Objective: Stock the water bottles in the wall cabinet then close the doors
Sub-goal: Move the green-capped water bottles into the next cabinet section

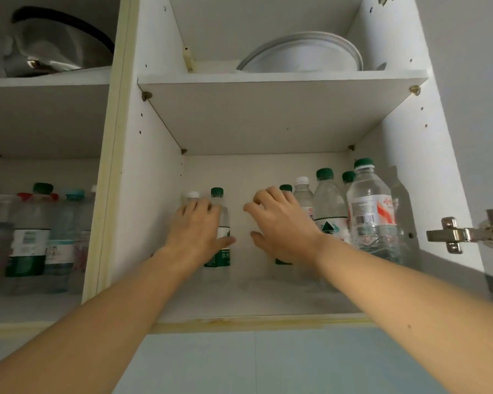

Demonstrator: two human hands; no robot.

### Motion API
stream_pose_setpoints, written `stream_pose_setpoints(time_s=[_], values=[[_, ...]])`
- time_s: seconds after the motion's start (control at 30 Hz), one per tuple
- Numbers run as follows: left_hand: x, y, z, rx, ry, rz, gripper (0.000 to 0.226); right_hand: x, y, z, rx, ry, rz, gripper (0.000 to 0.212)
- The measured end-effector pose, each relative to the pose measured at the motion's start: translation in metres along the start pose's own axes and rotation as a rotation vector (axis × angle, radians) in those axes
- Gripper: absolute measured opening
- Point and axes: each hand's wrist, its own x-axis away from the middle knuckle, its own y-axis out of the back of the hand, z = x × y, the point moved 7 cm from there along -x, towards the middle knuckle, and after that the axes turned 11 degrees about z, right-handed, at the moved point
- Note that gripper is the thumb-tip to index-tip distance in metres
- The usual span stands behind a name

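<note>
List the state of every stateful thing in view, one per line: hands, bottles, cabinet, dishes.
left hand: open, fingers laid on two bottles
right hand: open, loosely curled in front of a bottle; contact unclear
green-cap bottle: upright, capped, beside the left hand
red-label bottle: upright, capped, frontmost on the right
cabinet: open, door swung off to the right
hinge: extended
plates: stacked on the upper shelf
</note>
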Motion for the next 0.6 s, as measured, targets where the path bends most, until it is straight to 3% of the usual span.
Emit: stream_pose_setpoints(time_s=[0.1, 0.2, 0.37, 0.5, 0.6], values=[[0.012, 0.021, -0.02, 0.309, -0.062, -0.097, 0.071, 0.036, 0.031, -0.028, -0.056, -0.169, -0.204, 0.041], [0.021, 0.04, -0.04, 0.549, -0.126, -0.094, 0.065, 0.075, 0.048, -0.057, -0.115, -0.348, -0.291, 0.054], [0.02, 0.054, -0.09, 0.731, -0.168, -0.006, 0.065, 0.126, 0.043, -0.095, -0.273, -0.645, -0.205, 0.078], [0.007, 0.047, -0.137, 0.818, -0.202, 0.105, 0.065, 0.147, 0.011, -0.095, -0.433, -0.657, -0.008, 0.102], [-0.002, 0.038, -0.165, 0.912, -0.198, 0.17, 0.072, 0.154, -0.001, -0.099, -0.568, -0.633, -0.043, 0.11]])
